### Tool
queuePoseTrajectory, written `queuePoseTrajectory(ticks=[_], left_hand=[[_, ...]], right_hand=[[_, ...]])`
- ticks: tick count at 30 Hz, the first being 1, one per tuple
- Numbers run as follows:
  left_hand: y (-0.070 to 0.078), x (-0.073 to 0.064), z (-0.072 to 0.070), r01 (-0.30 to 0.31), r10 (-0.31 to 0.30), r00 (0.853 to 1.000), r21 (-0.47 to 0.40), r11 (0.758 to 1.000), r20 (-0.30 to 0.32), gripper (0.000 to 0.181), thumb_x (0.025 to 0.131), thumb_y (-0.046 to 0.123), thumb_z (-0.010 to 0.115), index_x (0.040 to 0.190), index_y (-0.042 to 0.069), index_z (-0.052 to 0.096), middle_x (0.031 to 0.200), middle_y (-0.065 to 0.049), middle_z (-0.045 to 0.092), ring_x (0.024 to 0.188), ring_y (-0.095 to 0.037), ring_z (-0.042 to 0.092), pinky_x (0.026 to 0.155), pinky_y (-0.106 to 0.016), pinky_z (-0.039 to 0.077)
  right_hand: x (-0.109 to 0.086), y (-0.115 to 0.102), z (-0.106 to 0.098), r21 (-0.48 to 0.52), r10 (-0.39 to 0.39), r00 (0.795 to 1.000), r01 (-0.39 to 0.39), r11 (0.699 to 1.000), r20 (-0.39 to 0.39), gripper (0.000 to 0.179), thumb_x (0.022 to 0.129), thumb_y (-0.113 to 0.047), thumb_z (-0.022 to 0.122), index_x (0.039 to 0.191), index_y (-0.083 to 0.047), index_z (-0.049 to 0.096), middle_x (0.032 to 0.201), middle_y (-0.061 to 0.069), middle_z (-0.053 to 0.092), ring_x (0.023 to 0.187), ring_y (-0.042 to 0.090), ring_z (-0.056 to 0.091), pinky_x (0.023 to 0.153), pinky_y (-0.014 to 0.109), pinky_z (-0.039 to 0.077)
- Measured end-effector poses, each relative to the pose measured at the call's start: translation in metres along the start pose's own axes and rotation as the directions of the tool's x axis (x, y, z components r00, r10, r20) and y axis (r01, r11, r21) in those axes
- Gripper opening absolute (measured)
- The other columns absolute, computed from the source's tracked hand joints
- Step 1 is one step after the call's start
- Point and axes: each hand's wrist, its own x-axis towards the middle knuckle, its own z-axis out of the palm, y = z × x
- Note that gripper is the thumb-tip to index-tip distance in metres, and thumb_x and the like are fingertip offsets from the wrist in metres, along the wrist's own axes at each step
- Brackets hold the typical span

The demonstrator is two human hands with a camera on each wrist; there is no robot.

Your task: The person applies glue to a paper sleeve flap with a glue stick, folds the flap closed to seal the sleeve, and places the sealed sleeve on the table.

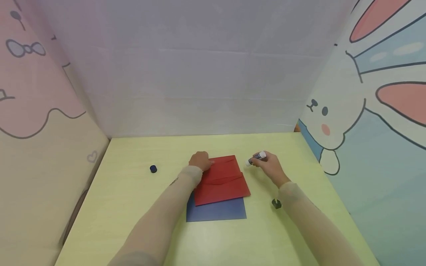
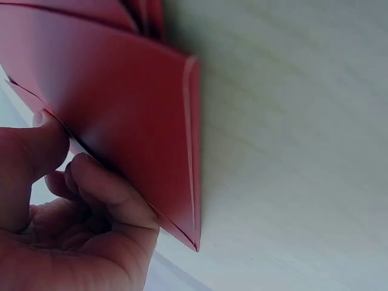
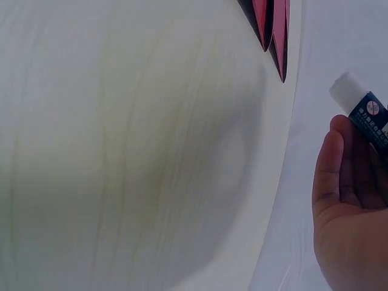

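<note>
My left hand (image 1: 200,161) is at the far left corner of a red envelope (image 1: 222,168). In the left wrist view its thumb and curled fingers pinch the edge of the red paper (image 2: 133,103). A second red envelope (image 1: 221,190) lies nearer, overlapping the first, and a blue sheet (image 1: 216,210) shows beneath them. To the right of the envelopes, my right hand (image 1: 271,168) grips a glue stick (image 1: 257,158) with a dark blue label, raised above the table. Its white end (image 3: 350,92) points toward the envelopes, apart from them.
A small dark blue cap (image 1: 153,169) stands on the pale yellow table (image 1: 133,199) at the left. A small dark object (image 1: 276,203) sits beside the right forearm; its kind is unclear. A white cloth wall (image 1: 206,92) and printed side cloths bound the table.
</note>
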Motion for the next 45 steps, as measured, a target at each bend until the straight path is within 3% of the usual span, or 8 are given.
queuePoseTrajectory(ticks=[7,12,17,20,27,35,38,45], left_hand=[[-0.003,0.008,0.002,0.006,-0.006,1.000,0.009,1.000,-0.010,0.046,0.114,0.051,0.070,0.091,0.013,0.077,0.077,0.000,0.064,0.072,-0.019,0.059,0.065,-0.035,0.051],[0.025,-0.012,-0.007,0.113,-0.109,0.992,0.052,0.992,-0.068,0.072,0.110,0.077,0.057,0.076,0.016,0.074,0.080,-0.006,0.068,0.084,-0.025,0.063,0.068,-0.036,0.051],[0.053,-0.031,-0.007,0.256,-0.244,0.962,0.095,0.962,-0.124,0.086,0.098,0.096,0.062,0.081,0.013,0.075,0.092,-0.012,0.066,0.094,-0.026,0.061,0.062,-0.035,0.044],[0.060,-0.033,0.000,0.284,-0.266,0.951,0.107,0.953,-0.158,0.089,0.094,0.099,0.066,0.078,0.012,0.072,0.089,-0.012,0.060,0.089,-0.025,0.057,0.056,-0.035,0.037],[0.051,-0.026,0.008,0.181,-0.140,0.975,0.255,0.950,-0.171,0.089,0.100,0.095,0.063,0.059,0.017,0.052,0.059,0.000,0.041,0.063,-0.018,0.048,0.059,-0.037,0.029],[0.014,-0.005,0.011,0.058,-0.054,0.993,0.027,0.998,-0.108,0.074,0.101,0.075,0.082,0.061,0.020,0.052,0.058,0.006,0.041,0.056,-0.011,0.041,0.049,-0.026,0.038],[0.002,-0.003,0.012,0.029,-0.033,0.992,-0.035,0.999,-0.124,0.059,0.105,0.062,0.084,0.072,0.017,0.065,0.063,0.004,0.052,0.059,-0.011,0.046,0.053,-0.028,0.044],[0.004,-0.034,-0.002,-0.025,0.022,0.984,-0.012,1.000,-0.179,0.028,0.117,0.025,0.073,0.115,-0.001,0.081,0.101,-0.016,0.083,0.079,-0.024,0.062,0.081,-0.043,0.061]], right_hand=[[0.003,-0.008,-0.004,-0.022,-0.020,1.000,0.021,1.000,0.006,0.045,0.113,-0.036,0.081,0.142,-0.001,0.076,0.126,0.014,0.084,0.111,0.022,0.076,0.109,0.045,0.063],[0.007,-0.012,-0.005,-0.035,-0.027,1.000,0.027,0.999,0.008,0.045,0.113,-0.036,0.081,0.141,-0.001,0.075,0.125,0.015,0.083,0.112,0.024,0.076,0.109,0.045,0.062],[0.008,-0.009,-0.001,-0.040,-0.005,1.000,0.005,0.999,0.011,0.045,0.112,-0.035,0.082,0.141,-0.001,0.075,0.127,0.015,0.084,0.106,0.016,0.074,0.108,0.042,0.062],[0.008,-0.006,0.001,-0.033,-0.003,1.000,0.003,0.999,-0.001,0.043,0.113,-0.033,0.082,0.140,0.000,0.076,0.125,0.015,0.084,0.105,0.014,0.074,0.108,0.044,0.062],[0.006,-0.005,0.003,-0.021,0.000,1.000,0.000,1.000,0.008,0.043,0.113,-0.034,0.082,0.140,-0.001,0.076,0.122,0.011,0.084,0.105,0.014,0.074,0.110,0.045,0.062],[0.004,-0.006,0.003,-0.016,0.006,1.000,-0.006,1.000,0.009,0.046,0.112,-0.037,0.083,0.142,-0.002,0.076,0.122,0.008,0.084,0.106,0.014,0.074,0.109,0.043,0.063],[0.004,-0.006,0.003,-0.015,0.011,1.000,-0.011,1.000,0.009,0.046,0.112,-0.037,0.082,0.142,-0.002,0.076,0.122,0.009,0.084,0.108,0.018,0.075,0.109,0.043,0.063],[0.001,-0.007,0.003,-0.009,0.006,1.000,-0.005,1.000,0.009,0.045,0.112,-0.035,0.083,0.141,-0.002,0.076,0.120,0.006,0.084,0.108,0.017,0.075,0.108,0.042,0.063]])
